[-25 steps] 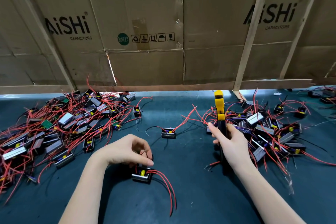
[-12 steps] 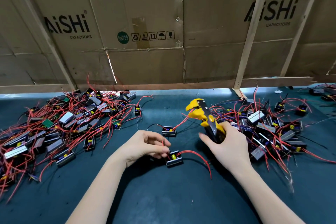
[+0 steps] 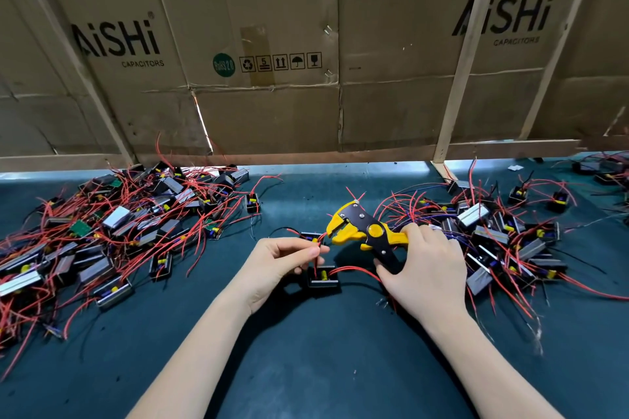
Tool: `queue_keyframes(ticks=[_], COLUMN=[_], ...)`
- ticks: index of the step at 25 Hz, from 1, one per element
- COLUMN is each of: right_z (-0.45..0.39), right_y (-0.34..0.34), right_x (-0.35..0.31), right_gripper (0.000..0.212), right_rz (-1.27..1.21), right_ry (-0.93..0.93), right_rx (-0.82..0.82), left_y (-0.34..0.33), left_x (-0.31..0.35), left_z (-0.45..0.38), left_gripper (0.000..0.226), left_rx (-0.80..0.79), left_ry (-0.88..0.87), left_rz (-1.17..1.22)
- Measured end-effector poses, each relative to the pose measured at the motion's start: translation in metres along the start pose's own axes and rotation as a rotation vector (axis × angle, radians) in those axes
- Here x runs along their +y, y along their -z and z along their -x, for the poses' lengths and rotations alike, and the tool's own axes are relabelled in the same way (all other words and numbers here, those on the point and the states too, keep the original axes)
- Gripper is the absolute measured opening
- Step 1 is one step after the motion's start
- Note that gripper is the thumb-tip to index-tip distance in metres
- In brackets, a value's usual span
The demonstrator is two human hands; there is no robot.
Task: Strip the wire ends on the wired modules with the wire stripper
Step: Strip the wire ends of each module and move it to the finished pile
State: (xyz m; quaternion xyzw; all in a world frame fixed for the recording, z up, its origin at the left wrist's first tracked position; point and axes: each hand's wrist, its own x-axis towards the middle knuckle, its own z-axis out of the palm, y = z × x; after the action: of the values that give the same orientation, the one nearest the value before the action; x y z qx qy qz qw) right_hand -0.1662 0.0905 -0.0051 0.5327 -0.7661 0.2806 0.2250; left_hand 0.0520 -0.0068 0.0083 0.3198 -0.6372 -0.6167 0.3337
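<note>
Left hand [image 3: 284, 264] pinches a red wire [image 3: 317, 257] between thumb and fingertips, the wire rising from a small black wired module [image 3: 324, 279] that sits on the dark teal tabletop [image 3: 306, 367] just below and between both hands. Wire end points toward the head of the wire stripper [image 3: 366, 230] — touching or just short of it, cannot tell which. A second red wire [image 3: 357, 269] arcs from the same module to the right, passing under the right hand.

Right hand [image 3: 425, 269] grips the wire stripper by its handles, fingers curled round the yellow one, thumb against the black one. Tool is yellow and black, lying roughly level, head pointing left, held just above the tabletop.

Another module [image 3: 310, 236] lies just behind the left fingertips, partly hidden.

Left pile of modules [image 3: 112, 231] — many black and grey housings tangled in red wires, spread across the left side of the tabletop. Right pile of modules [image 3: 503, 238] sits just beyond the right hand, red wires with a few blue and black ones mixed in.

Behind the tabletop stands a wall of flattened cardboard boxes [image 3: 272, 44] printed "AiSHi CAPACITORS", braced by pale wooden battens [image 3: 459, 61].
</note>
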Motion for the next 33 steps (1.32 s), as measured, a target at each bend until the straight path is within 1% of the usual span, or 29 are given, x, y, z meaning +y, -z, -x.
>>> queue_keyframes(ticks=[3, 5, 8, 12, 15, 20, 21, 24, 27, 33], right_z=[0.002, 0.002, 0.003, 0.003, 0.003, 0.003, 0.003, 0.003, 0.002, -0.001], right_y=[0.0, 0.0, 0.0, 0.001, 0.001, 0.0, 0.0, 0.0, 0.0, -0.002], right_x=[-0.002, -0.002, -0.003, -0.003, -0.003, -0.003, -0.003, -0.003, -0.004, -0.005], right_gripper=[0.051, 0.051, 0.049, 0.048, 0.048, 0.048, 0.048, 0.049, 0.049, 0.048], right_rz=[-0.02, -0.033, -0.057, -0.079, -0.077, -0.072, -0.071, -0.061, -0.043, -0.031], right_ry=[0.018, 0.024, 0.017, 0.012, 0.018, 0.015, 0.014, 0.017, 0.021, 0.041], right_rx=[0.005, 0.006, -0.009, -0.003, -0.014, -0.02, -0.026, -0.024, -0.014, -0.055], left_y=[-0.003, -0.007, -0.01, -0.01, -0.011, -0.007, -0.007, -0.008, -0.01, -0.013], left_x=[-0.003, -0.004, -0.003, -0.005, -0.006, -0.007, -0.007, -0.008, -0.007, -0.005], left_z=[-0.002, -0.003, -0.004, -0.005, -0.005, -0.005, -0.005, -0.004, -0.005, -0.004], left_gripper=[0.009, 0.004, 0.007, 0.007, 0.006, 0.022, 0.022, 0.011, 0.017, 0.022], left_rx=[0.037, 0.079, 0.125, 0.134, 0.146, 0.102, 0.1, 0.131, 0.185, 0.173], left_ry=[-0.034, -0.029, -0.036, -0.046, -0.084, -0.123, -0.122, -0.131, -0.131, -0.116], left_rz=[-0.081, -0.087, -0.095, -0.09, -0.144, -0.21, -0.224, -0.259, -0.246, -0.221])
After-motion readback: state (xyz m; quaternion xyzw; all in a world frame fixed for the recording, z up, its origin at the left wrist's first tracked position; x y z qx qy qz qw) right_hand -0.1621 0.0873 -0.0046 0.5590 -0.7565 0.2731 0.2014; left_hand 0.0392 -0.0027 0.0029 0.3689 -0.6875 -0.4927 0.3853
